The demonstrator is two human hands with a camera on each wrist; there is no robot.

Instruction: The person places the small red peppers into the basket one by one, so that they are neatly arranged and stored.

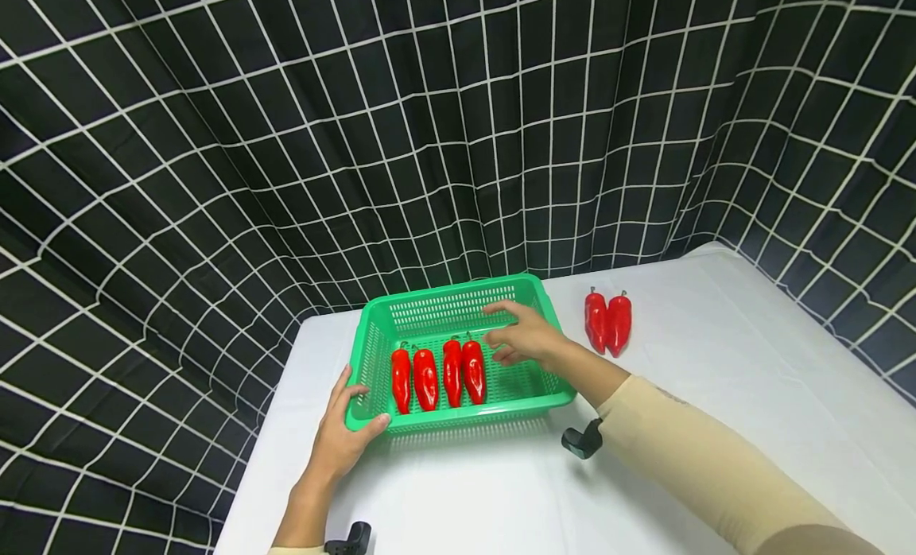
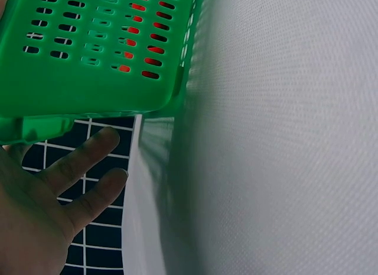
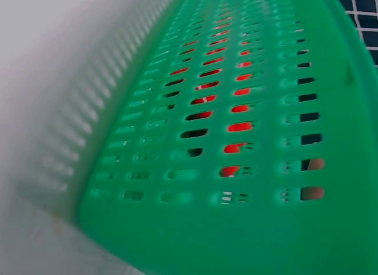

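A green slotted plastic basket (image 1: 458,413) sits on the white table. Several glossy red peppers (image 1: 425,380) lie side by side in its left and middle part, stems pointing to the back. At the front left corner my left hand (image 1: 340,442) holds the rim, thumb over the front edge and a finger over the left side; in the left wrist view two fingers of that hand (image 2: 41,210) extend free below the rim. Over the right half of the basket reaches my right hand (image 1: 525,335), fingers spread and nothing in them, beside the rightmost pepper (image 1: 473,372).
Two more red peppers (image 1: 607,323) lie together on the white tablecloth (image 1: 723,356), right of the basket. A black curtain with a white grid (image 1: 429,141) hangs behind and along both sides. The right forearm in its beige sleeve (image 1: 701,452) crosses the table's right side.
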